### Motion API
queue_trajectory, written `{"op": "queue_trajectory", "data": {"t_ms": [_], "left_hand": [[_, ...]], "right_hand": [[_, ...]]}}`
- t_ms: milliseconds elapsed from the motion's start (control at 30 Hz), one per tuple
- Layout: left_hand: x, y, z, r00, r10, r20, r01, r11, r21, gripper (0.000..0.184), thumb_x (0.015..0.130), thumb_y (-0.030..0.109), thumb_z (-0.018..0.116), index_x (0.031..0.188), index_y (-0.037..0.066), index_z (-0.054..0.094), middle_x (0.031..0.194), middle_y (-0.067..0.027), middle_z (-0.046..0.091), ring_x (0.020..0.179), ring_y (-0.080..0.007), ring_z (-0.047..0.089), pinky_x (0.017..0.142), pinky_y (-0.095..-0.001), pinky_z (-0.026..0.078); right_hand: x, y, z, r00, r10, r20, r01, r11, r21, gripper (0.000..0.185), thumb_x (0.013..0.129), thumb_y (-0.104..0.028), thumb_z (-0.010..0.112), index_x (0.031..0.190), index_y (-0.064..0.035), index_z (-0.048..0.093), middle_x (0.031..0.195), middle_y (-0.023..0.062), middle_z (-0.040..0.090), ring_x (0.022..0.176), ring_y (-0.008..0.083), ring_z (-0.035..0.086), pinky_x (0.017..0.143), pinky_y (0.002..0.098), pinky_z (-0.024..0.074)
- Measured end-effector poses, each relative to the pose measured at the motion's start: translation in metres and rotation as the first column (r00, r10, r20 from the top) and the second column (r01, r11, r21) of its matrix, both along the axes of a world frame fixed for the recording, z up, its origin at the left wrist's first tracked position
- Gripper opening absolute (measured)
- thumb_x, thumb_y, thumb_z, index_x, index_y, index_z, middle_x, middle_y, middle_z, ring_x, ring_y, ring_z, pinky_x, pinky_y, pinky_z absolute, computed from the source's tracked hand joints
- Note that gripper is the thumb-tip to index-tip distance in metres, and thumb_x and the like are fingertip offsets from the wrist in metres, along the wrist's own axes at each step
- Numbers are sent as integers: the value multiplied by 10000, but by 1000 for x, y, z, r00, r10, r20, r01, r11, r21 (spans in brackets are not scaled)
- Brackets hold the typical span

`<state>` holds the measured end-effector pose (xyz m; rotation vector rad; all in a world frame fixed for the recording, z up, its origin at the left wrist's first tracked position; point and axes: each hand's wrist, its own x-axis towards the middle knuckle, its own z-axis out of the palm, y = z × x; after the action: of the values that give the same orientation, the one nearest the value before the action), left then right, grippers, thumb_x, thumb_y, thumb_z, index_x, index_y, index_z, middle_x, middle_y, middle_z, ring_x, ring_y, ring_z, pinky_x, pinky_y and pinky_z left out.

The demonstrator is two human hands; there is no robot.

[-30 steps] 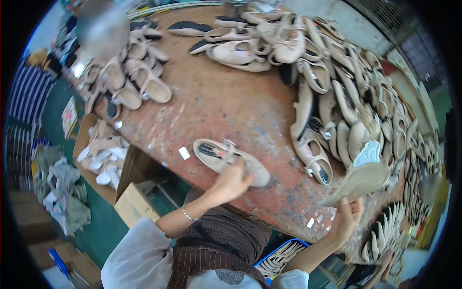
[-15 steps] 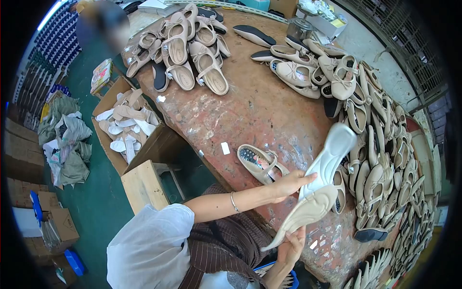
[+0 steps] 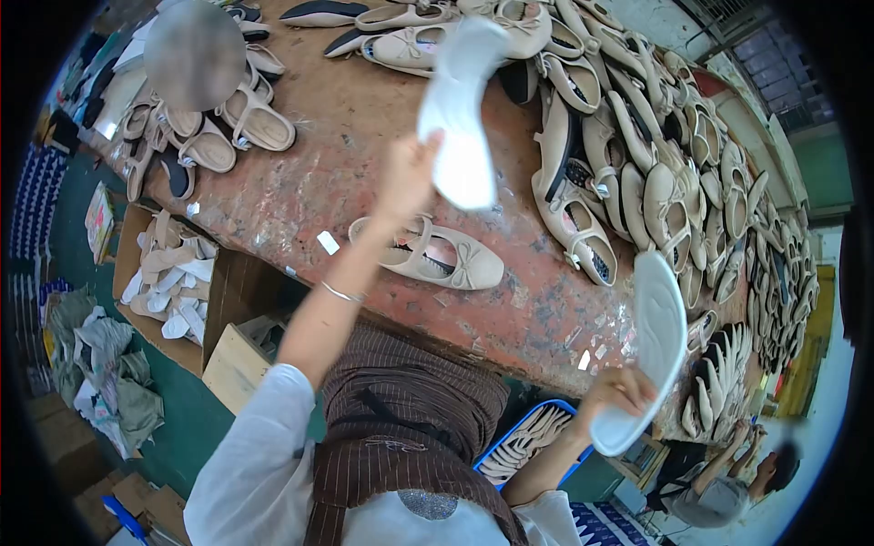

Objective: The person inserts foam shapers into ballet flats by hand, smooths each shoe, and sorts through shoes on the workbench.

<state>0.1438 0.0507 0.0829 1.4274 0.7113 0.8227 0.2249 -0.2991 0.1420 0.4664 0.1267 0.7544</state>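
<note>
My left hand (image 3: 407,177), blurred by motion, grips a white insole (image 3: 462,123) by its side, raised over the table. A second white insole (image 3: 663,318) stands nearly upright in my right hand (image 3: 621,391), whose fingers pinch it near the lower end, at the table's front edge. Below my left hand a beige strap shoe with a bow (image 3: 469,266) lies on the worn table (image 3: 309,191); my forearm hides part of it.
Beige shoes (image 3: 669,200) are heaped along the right, with more shoes (image 3: 259,118) at the far left. A blue basket of insoles (image 3: 528,446) sits below the front edge. A cardboard box of insoles (image 3: 168,282) stands left. Another person (image 3: 719,487) is at lower right.
The two insoles, together before, are now apart: the left hand has carried one up and leftward, the right hand one to the right. The view has also turned rightward.
</note>
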Motion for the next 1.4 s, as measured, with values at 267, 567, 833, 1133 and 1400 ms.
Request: {"op": "queue_trajectory", "data": {"t_ms": [267, 567, 833, 1133, 1400], "left_hand": [[-54, 90, -12, 720, 510, -471, -187, 796, 575, 455, 935, 375, 666, 1113, -42, 632, 703, -129, 663, 514, -217, 607, 485, -349, 468], [-131, -44, -34, 749, 406, -523, 73, 734, 675, 261, 867, 222, 733, 1069, 64, 680, 1010, -140, 593, 784, -319, 643, 700, -408, 516], [-134, -58, -53, 774, 263, -576, -27, 923, 384, 555, 855, 34, 706, 1389, 92, 562, 1059, -104, 510, 612, -119, 566, 588, -278, 515], [-130, -70, -45, 801, 194, -566, -21, 955, 297, 554, 743, -82, 650, 1286, 29, 641, 967, -93, 496, 593, -120, 576, 571, -251, 532], [-132, -64, -41, 756, 172, -632, 34, 953, 301, 481, 856, 50, 703, 1329, 75, 619, 952, -118, 514, 655, -174, 612, 633, -317, 538]], "right_hand": [[7, -19, -32, 876, 191, 443, 339, 408, -848, 395, 1000, -218, 574, 1305, 28, 529, 978, 146, 713, 716, 228, 651, 625, 325, 514], [12, 14, -44, 413, 904, 109, 683, -228, -694, 510, 1053, -331, 509, 634, -41, 508, 523, -52, 372, 509, 26, 344, 454, 253, 248], [28, 45, -31, 382, 895, -228, 924, -370, 95, 495, 1032, -389, 450, 814, -4, 671, 652, 223, 624, 658, 443, 613, 611, 493, 446], [45, 36, -51, 303, 812, 500, 951, -287, -110, 481, 1048, -320, 397, 1331, 53, 508, 1359, 187, 536, 1067, 271, 620, 870, 421, 509], [26, 72, -43, 164, 800, 577, 925, 78, -372, 634, 1063, -461, 291, 1440, 34, 412, 1379, 183, 526, 1053, 226, 535, 910, 355, 446]]}}
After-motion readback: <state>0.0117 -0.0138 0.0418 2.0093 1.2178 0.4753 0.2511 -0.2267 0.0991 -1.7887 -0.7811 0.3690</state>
